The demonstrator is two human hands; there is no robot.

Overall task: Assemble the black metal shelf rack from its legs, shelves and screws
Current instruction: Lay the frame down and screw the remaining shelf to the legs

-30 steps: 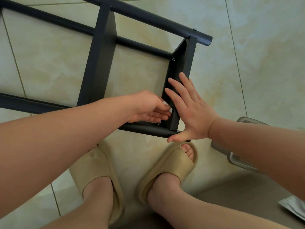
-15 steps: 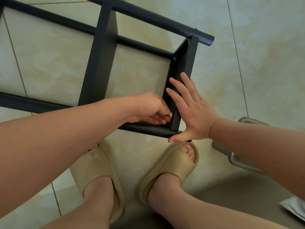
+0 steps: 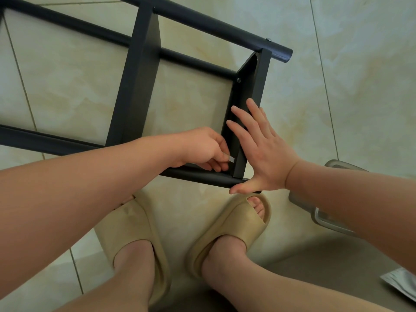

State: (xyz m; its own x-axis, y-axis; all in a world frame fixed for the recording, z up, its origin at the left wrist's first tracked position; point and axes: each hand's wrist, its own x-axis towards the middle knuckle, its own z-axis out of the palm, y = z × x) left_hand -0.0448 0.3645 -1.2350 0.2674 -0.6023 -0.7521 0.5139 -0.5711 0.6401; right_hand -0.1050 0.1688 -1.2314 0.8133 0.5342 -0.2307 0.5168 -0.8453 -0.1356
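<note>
1. Head view, layout: the black metal shelf rack (image 3: 135,86) lies on its side on the pale tiled floor (image 3: 337,109) and spans 9 to 1 o'clock. Its flat black end shelf panel (image 3: 254,82) runs from 1 o'clock down to the centre, where it meets the near tubular black leg (image 3: 202,176).
2. Head view, hands: the left hand (image 3: 202,149) curls its fingers and pinches a small silvery tool (image 3: 231,158) in the inner corner between panel and leg. The right hand (image 3: 265,154), at its 3 o'clock, lies flat with straight fingers against the panel's outer face, its thumb by the leg's end. The hands are near each other but apart, with the panel between them.
3. This looks like tightening the corner screw, though the fingers hide the screw itself.
4. To do it well, keep the right palm pressing squarely so panel and leg stay aligned. Seat the tool fully and turn it in short arcs. Stop when the screw sits like the fitted screw head (image 3: 238,80) at 1 o'clock.
5. The round leg may roll, and the beige foam slippers (image 3: 243,226) at 6 o'clock sit just beside it, so mind the toes.
</note>
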